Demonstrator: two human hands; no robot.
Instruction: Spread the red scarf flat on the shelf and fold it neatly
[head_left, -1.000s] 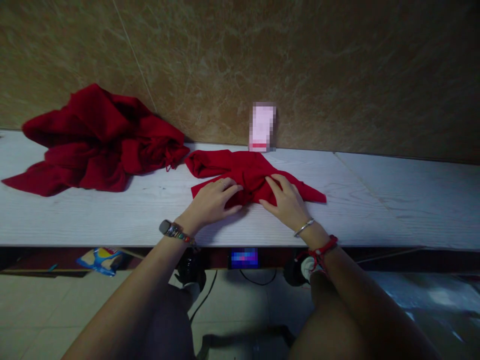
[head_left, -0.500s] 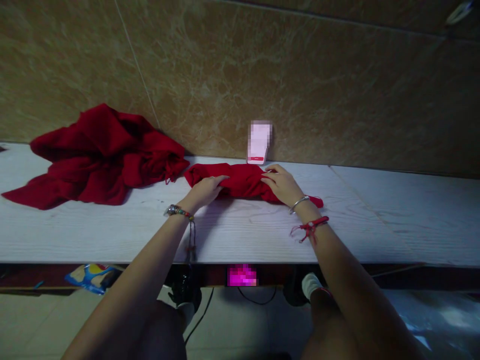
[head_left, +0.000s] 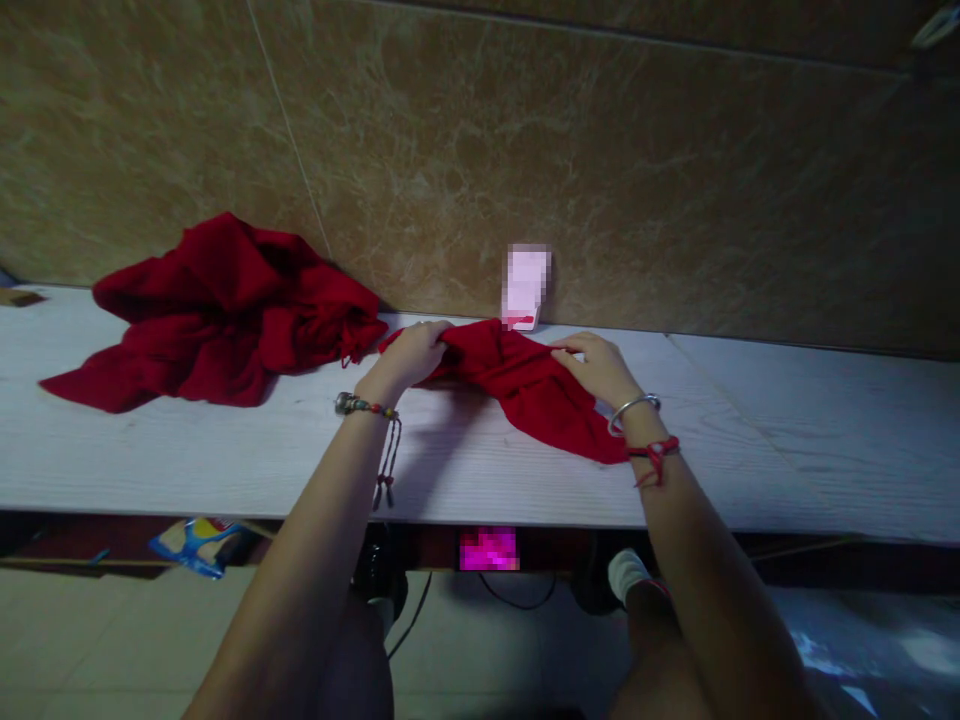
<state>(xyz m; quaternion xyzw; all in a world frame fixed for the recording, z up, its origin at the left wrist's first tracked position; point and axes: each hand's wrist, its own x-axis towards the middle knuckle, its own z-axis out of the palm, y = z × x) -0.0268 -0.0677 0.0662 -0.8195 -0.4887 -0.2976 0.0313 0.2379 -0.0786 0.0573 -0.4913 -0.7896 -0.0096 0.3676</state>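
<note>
A crumpled length of red cloth stretches between my two hands over the white wood-grain board; its exact kind does not show. My left hand is closed on its left part, fingers curled over the fabric. Gripping its upper edge, my right hand pinches the cloth between thumb and fingers. A loose flap hangs down toward my right wrist. Just left of my left hand lies a larger heap of red fabric, with a drawstring or tassel at its right end.
A phone with a blurred screen leans against the tiled wall behind the cloth. The white board ends at a front edge near me. Below it are a blue packet, a blurred pink screen and a black cable.
The cloth went from a flat bundle on the board to a partly lifted, twisted piece with its right flap hanging lower. My right hand moved slightly right; my left hand rose a little.
</note>
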